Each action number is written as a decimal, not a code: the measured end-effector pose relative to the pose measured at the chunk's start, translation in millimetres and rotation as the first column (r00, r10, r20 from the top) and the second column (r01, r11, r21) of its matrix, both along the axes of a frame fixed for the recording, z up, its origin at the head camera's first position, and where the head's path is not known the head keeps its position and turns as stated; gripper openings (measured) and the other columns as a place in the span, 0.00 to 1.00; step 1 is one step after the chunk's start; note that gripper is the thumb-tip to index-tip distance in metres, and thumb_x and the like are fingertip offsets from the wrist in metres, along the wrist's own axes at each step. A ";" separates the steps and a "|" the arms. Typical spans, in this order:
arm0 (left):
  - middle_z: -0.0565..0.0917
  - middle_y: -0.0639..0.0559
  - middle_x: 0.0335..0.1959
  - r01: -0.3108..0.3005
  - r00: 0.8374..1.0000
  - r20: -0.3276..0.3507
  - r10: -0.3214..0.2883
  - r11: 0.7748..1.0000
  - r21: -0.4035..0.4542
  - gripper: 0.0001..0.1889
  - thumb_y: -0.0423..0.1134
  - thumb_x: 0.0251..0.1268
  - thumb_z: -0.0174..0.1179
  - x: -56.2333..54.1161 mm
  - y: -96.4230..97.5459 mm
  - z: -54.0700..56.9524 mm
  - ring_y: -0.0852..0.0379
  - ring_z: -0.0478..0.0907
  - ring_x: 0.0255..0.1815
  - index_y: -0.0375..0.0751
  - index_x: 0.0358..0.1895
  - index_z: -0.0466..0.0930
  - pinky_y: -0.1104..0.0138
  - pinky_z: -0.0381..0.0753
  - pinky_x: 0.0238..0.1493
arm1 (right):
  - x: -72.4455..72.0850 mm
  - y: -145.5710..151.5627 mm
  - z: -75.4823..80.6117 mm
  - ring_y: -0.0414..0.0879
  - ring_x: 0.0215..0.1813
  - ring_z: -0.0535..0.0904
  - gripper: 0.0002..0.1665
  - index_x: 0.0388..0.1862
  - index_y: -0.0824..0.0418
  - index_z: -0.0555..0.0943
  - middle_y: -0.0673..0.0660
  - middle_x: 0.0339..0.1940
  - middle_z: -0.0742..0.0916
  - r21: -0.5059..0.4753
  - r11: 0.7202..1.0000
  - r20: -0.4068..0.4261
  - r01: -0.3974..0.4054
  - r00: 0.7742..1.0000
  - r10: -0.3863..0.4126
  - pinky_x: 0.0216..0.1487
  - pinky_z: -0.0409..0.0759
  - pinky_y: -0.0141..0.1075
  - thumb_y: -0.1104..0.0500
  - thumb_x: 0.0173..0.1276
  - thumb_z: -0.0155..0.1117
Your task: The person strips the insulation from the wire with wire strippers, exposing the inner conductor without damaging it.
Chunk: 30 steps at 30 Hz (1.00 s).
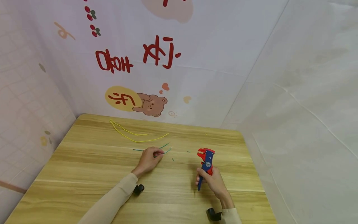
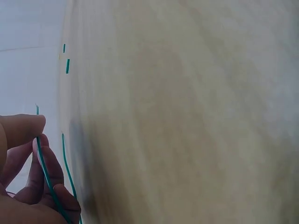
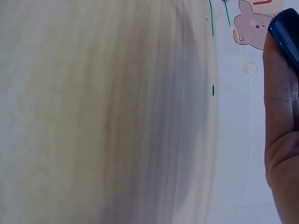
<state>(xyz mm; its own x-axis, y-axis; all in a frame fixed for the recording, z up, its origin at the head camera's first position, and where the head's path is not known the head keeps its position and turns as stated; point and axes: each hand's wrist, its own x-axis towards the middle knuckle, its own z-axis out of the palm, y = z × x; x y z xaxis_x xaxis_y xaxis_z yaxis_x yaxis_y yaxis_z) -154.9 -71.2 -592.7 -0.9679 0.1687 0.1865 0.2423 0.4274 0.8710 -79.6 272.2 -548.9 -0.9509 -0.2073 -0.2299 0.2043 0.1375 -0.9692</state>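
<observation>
Two hands work over the wooden table (image 1: 84, 161): right hand (image 1: 213, 182) curls round the wire stripper (image 1: 206, 161), near right, while left hand (image 1: 149, 158) pinches the green wire (image 2: 44, 168) at mid-table. Best feed that wire end squarely into the red head.

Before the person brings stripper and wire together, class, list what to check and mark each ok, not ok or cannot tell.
1. Left hand pinches the green wire: ok.
2. Right hand grips the wire stripper, head up: ok.
3. Wire end lies in the stripper head: not ok, they are apart.
4. Yellow wire lies away from both hands: ok.
5. Stripper head open: cannot tell.
6. Green offcuts on the table: not ok.
</observation>
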 end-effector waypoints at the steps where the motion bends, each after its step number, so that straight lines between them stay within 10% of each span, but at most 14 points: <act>1: 0.92 0.49 0.40 0.015 0.999 -0.039 -0.015 1.000 0.010 0.04 0.34 0.78 0.73 -3.2 -1.4 -9.3 0.56 0.85 0.41 0.38 0.47 0.95 0.62 0.86 0.48 | -0.2 0.2 0.4 0.50 0.33 0.93 0.23 0.58 0.71 0.77 0.56 0.32 0.90 0.002 1.000 0.000 0.001 1.000 -0.001 0.44 0.96 0.49 0.50 0.87 0.68; 6: 0.91 0.48 0.38 0.024 0.997 -0.070 -0.022 0.999 0.025 0.03 0.33 0.76 0.74 -6.1 -1.5 -14.6 0.56 0.84 0.39 0.38 0.45 0.95 0.63 0.85 0.44 | -0.8 1.5 1.4 0.50 0.34 0.93 0.25 0.59 0.72 0.76 0.57 0.33 0.90 0.005 1.000 0.008 0.011 1.000 -0.011 0.45 0.96 0.48 0.50 0.87 0.68; 13: 0.90 0.54 0.36 0.010 0.995 -0.095 -0.014 0.999 -0.035 0.02 0.36 0.75 0.76 -24.1 -0.5 -51.6 0.60 0.82 0.36 0.45 0.44 0.96 0.68 0.80 0.40 | -0.6 4.7 -0.4 0.51 0.34 0.93 0.23 0.58 0.70 0.77 0.57 0.33 0.90 0.011 1.000 0.007 0.025 1.000 -0.025 0.46 0.96 0.50 0.50 0.87 0.69; 30: 0.89 0.57 0.35 -0.013 0.997 -0.075 0.006 0.995 -0.101 0.04 0.34 0.72 0.77 -29.0 5.1 -56.4 0.61 0.82 0.37 0.49 0.42 0.96 0.66 0.82 0.41 | -1.0 13.7 -2.6 0.57 0.39 0.95 0.22 0.61 0.67 0.76 0.59 0.36 0.90 0.029 0.993 0.041 0.111 0.993 -0.112 0.51 0.96 0.50 0.50 0.87 0.69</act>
<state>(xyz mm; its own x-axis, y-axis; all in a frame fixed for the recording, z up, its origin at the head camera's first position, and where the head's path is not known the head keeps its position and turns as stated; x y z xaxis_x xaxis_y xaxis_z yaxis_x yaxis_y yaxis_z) -184.0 -66.1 -649.1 -0.9534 0.1813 0.2410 0.3009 0.5151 0.8026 -80.6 285.9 -551.5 -0.9569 -0.0940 -0.2746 0.2607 0.1374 -0.9556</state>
